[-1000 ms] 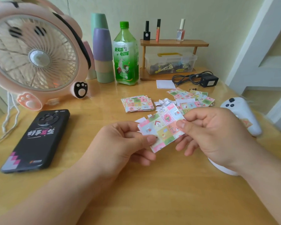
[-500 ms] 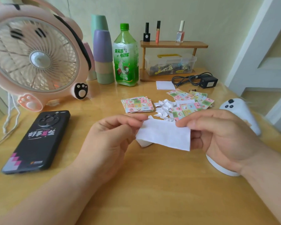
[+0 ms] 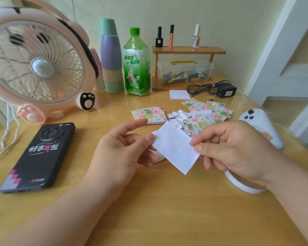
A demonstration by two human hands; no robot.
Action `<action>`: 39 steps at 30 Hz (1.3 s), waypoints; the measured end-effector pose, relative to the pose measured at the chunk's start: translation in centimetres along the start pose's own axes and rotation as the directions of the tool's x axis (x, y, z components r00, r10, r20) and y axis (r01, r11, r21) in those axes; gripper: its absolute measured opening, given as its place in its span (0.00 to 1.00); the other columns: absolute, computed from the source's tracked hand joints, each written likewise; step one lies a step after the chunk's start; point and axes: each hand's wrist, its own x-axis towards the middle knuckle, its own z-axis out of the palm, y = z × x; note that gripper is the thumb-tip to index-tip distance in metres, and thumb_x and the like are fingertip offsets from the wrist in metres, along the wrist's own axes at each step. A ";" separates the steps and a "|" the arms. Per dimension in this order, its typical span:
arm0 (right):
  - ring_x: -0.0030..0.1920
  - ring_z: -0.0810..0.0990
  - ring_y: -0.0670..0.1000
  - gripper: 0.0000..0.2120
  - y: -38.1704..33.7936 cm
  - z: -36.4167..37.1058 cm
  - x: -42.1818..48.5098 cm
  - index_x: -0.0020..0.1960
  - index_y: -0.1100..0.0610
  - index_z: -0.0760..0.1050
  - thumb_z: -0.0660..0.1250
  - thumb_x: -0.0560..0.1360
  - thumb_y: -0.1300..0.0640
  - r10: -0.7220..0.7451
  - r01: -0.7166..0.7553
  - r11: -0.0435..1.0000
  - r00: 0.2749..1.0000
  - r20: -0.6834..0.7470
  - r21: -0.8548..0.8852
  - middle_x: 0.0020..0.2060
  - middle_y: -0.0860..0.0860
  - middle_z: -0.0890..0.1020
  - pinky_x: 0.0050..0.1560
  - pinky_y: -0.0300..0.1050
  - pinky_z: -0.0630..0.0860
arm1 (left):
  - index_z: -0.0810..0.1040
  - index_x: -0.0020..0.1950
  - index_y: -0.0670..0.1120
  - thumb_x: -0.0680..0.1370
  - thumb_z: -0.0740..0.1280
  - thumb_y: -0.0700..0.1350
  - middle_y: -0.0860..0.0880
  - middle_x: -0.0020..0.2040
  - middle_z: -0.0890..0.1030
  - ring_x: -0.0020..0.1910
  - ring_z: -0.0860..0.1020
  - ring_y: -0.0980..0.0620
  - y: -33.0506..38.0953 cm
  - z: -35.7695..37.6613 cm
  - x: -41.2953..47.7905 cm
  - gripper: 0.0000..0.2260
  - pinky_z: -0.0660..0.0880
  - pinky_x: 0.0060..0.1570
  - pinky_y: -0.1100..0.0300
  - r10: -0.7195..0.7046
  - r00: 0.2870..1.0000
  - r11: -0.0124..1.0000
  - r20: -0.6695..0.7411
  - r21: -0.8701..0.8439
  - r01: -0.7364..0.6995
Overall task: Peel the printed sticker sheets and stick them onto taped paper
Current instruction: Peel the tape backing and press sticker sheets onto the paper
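I hold a sticker sheet [image 3: 174,147] above the table with its plain white back facing me. My left hand [image 3: 121,148] pinches its left edge with the thumb, and my right hand [image 3: 233,148] pinches its right edge. Behind it lies a stack of printed sticker sheets [image 3: 149,115], a heap of torn white backing scraps [image 3: 178,118] and a spread of more printed sheets [image 3: 208,110]. A small white paper [image 3: 179,94] lies further back. A white tape roll [image 3: 244,183] sits partly hidden under my right hand.
A black phone [image 3: 37,157] lies at the left, a pink fan [image 3: 37,66] behind it. Stacked cups [image 3: 111,63], a green bottle [image 3: 136,63], a wooden shelf [image 3: 188,50] with a plastic box, a black charger [image 3: 226,90] and a white controller [image 3: 261,125] ring the work area.
The sheet was turned over from its printed side to its white back, then tilted so its lower corner points down. My left thumb now rests on its left edge.
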 end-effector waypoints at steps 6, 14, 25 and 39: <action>0.21 0.73 0.44 0.06 0.9 -3.0 1.4 0.46 0.55 0.83 0.71 0.77 0.65 -0.101 0.050 0.989 0.910 -0.403 -0.136 0.28 0.55 0.83 0.26 0.35 0.70 | 0.82 0.48 0.43 0.79 0.70 0.48 0.46 0.29 0.80 0.25 0.73 0.51 0.2 -0.4 0.2 0.09 0.71 0.25 0.63 0.094 0.989 0.975 -0.113 0.209 -0.069; 0.35 0.79 0.48 0.09 1.9 -4.9 1.9 0.49 0.45 0.84 0.72 0.73 0.43 0.062 -0.359 0.723 0.885 -0.462 -0.591 0.34 0.43 0.80 0.36 0.44 0.71 | 0.84 0.37 0.52 0.78 0.70 0.56 0.51 0.36 0.84 0.30 0.75 0.49 0.1 -0.4 0.0 0.13 0.70 0.31 0.67 0.096 0.995 0.854 -0.034 0.516 -0.065; 0.48 0.81 0.48 0.13 -1.7 -1.3 -1.6 0.50 0.46 0.78 0.71 0.70 0.41 0.335 -0.362 0.329 0.908 -0.251 -0.872 0.46 0.46 0.83 0.51 0.47 0.80 | 0.84 0.37 0.51 0.77 0.73 0.52 0.50 0.33 0.84 0.32 0.78 0.47 0.3 -0.1 -0.8 0.09 0.76 0.39 0.54 0.123 0.991 0.872 -0.057 0.482 -0.081; 0.25 0.70 0.47 0.03 -3.2 0.1 -2.3 0.42 0.52 0.79 0.71 0.72 0.60 -0.007 -0.040 0.943 0.990 -0.140 -0.330 0.29 0.52 0.82 0.33 0.43 0.67 | 0.87 0.43 0.46 0.72 0.80 0.47 0.47 0.34 0.82 0.31 0.76 0.52 0.1 0.8 -1.9 0.05 0.74 0.33 0.62 0.003 0.992 0.991 0.129 0.130 -0.020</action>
